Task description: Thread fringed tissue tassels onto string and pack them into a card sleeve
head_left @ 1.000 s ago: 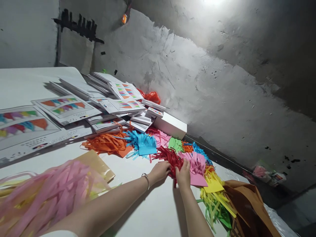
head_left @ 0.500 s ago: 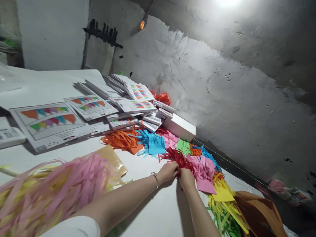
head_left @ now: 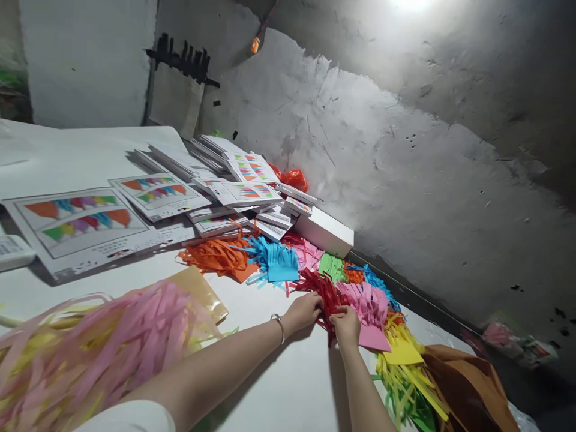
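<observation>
A dark red fringed paper tassel (head_left: 324, 295) lies in front of me, its thin strips loose and tangled. My left hand (head_left: 306, 309), with a bracelet at the wrist, is closed on the left side of its strips; the fingertips are partly hidden. My right hand (head_left: 346, 326) pinches the strips on the right side, its fingers curled. Just right of it lies a pink fringed tassel (head_left: 373, 336) with a flat uncut band. Behind the hands are a blue tassel (head_left: 282, 264), an orange tassel (head_left: 220, 257) and a green tassel (head_left: 332, 267).
Stacks of printed cards (head_left: 166, 195) cover the table's left and back, beside a white box (head_left: 326, 232). A pile of pink and yellow strips (head_left: 148, 336) lies at left on a brown envelope (head_left: 202, 288). Yellow tassels (head_left: 405, 351) and a brown bag (head_left: 468, 384) are at right.
My right hand has shifted slightly away from the left, so more red strips show between them. The left hand stays at the red tassel. The view has moved a little.
</observation>
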The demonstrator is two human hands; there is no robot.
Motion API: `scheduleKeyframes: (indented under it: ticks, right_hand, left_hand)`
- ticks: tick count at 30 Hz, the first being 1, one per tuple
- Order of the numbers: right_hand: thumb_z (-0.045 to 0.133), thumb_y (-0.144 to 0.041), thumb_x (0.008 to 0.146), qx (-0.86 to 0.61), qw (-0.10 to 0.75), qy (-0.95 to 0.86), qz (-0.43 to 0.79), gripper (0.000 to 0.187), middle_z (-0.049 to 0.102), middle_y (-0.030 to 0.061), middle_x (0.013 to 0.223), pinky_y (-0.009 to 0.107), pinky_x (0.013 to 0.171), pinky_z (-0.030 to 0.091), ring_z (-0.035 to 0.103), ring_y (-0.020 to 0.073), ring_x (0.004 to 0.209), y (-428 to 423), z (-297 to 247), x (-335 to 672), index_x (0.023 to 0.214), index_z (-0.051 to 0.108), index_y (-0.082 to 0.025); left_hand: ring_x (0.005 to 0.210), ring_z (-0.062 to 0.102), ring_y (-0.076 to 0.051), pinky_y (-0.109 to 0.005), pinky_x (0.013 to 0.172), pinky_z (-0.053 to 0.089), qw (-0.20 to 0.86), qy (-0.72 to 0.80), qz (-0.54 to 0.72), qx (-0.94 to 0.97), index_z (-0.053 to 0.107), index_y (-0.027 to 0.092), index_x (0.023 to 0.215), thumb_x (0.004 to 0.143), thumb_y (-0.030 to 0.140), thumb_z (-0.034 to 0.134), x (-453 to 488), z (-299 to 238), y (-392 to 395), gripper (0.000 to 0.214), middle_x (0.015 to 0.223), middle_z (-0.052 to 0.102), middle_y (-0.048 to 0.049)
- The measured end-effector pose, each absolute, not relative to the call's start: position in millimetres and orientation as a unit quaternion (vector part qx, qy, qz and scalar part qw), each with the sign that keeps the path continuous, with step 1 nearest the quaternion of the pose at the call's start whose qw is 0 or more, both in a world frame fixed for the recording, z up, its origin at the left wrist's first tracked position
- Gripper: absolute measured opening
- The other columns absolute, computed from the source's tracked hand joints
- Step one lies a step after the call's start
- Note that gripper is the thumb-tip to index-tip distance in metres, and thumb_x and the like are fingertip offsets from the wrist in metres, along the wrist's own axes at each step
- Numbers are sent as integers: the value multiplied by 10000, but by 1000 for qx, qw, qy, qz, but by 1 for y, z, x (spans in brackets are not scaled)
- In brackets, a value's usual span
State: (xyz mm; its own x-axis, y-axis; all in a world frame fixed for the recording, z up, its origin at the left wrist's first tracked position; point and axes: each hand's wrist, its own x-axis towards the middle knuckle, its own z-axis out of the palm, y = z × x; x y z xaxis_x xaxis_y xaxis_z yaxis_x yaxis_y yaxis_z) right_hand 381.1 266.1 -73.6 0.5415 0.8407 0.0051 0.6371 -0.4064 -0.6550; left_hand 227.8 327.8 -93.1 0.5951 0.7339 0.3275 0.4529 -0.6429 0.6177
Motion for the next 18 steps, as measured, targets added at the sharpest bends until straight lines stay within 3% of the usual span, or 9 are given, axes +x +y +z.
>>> scheduleKeyframes:
  ticks: [8, 18]
  right_hand:
    - [635, -366, 955, -796, 401, -401, 212, 302, 655, 54, 1119, 342, 758, 582, 666, 169, 893, 268, -86, 384, 1177, 611, -162]
    - [600, -362, 981, -761, 493, -379, 184, 295, 660, 46, 1070, 327, 733, 588, 670, 153, 854, 263, -96, 377, 1196, 595, -160]
  left_hand:
    - [993, 647, -209, -413, 881, 555, 218, 312, 276, 883, 649, 171, 1118, 981, 320, 594, 228, -93, 326, 209, 1174, 651, -81]
    - [960, 654, -202, -404, 856, 563, 176, 279, 254, 909, 649, 159, 1101, 982, 325, 593, 229, -92, 322, 212, 1129, 663, -76]
